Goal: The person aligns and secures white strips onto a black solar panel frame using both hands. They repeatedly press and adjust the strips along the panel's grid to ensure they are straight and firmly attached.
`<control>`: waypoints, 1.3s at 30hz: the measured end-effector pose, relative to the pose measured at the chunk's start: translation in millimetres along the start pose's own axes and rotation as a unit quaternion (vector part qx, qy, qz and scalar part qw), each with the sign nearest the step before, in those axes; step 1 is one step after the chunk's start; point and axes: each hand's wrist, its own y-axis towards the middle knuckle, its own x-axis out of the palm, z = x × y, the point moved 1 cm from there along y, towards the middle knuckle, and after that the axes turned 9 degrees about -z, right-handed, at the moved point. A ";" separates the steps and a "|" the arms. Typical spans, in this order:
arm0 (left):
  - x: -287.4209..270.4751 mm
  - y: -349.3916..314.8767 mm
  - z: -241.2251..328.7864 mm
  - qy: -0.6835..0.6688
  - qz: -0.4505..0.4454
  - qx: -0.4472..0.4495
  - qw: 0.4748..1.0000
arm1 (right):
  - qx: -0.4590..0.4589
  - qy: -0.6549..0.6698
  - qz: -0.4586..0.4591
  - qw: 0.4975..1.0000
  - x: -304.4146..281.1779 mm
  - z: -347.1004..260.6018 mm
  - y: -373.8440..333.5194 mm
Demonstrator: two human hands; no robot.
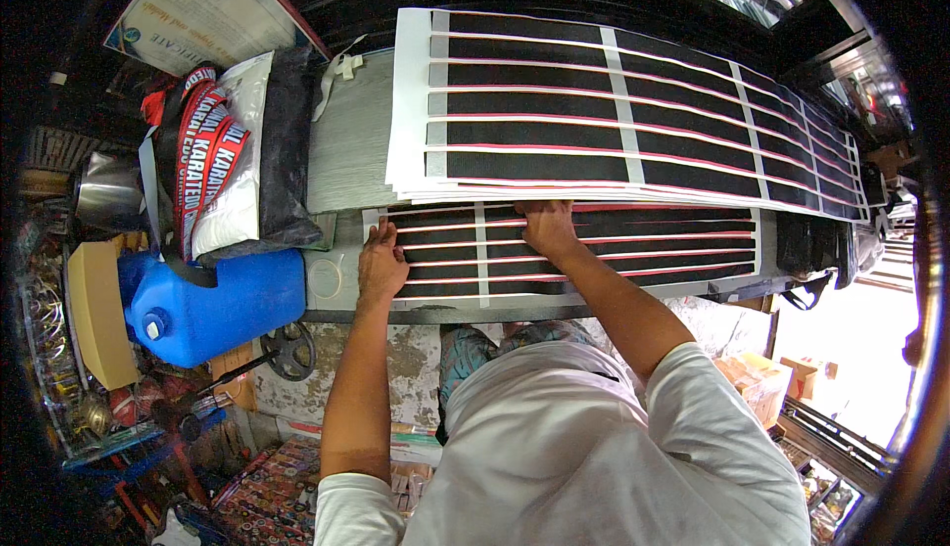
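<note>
A long black sheet with red-edged white lines (614,267) lies flat in front of me on a grey tabletop. My left hand (381,264) rests at its left end, with fingers stretched along the upper left corner. Farther right, my right hand (547,229) presses on the sheet's upper part with its fingers curled in; whether they pinch anything is hidden. Just beyond both hands, a stack of white sheets with black panels (529,101) overlaps the far edge of the lower sheet.
On the left stand a blue plastic jug (223,299) and a packed bag with red lettered straps (277,150). A clear tape ring (325,278) lies near the table's front left. A framed certificate (213,7) leans at the back. Cardboard boxes (757,383) sit lower right.
</note>
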 end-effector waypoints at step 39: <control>4.9 -9.7 65.8 0.004 0.209 0.080 0.975 | -0.045 0.034 -0.033 0.998 -25.5 -2.2 -16.1</control>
